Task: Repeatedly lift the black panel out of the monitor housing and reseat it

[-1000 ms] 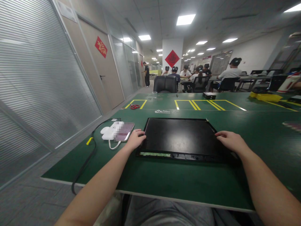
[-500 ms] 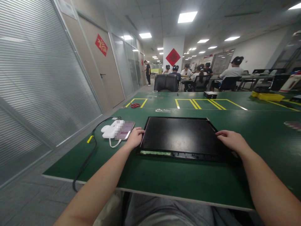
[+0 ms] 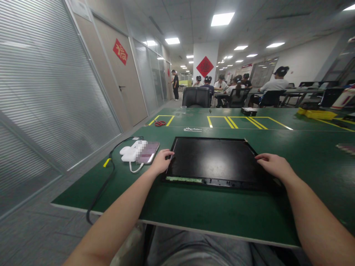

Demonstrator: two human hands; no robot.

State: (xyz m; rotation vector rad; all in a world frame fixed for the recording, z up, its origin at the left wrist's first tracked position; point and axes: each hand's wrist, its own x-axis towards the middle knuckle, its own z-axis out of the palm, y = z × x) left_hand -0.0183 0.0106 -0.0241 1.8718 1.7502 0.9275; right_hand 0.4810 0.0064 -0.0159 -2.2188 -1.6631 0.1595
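A flat black display panel (image 3: 210, 157) lies in a black frame (image 3: 230, 183) on the green table. Along the near edge of the frame runs a strip of green circuit board (image 3: 184, 180). My left hand (image 3: 162, 161) grips the panel's left edge, its fingertips bent over the rim. On the opposite side, my right hand (image 3: 273, 165) pinches the right edge between thumb and fingers. The undersides of both grips are hidden.
Left of the panel lie a phone (image 3: 148, 152), a white device (image 3: 129, 154) with a cable, and a black cord (image 3: 111, 177). Beyond are red-handled scissors (image 3: 160, 123), small white pieces (image 3: 192, 129), a clear cup (image 3: 183, 109) and a yellow tray (image 3: 318, 113). Several people sit farther back.
The fingers of my left hand have shifted slightly right, farther over the panel's left edge. My right hand stays at the right edge.
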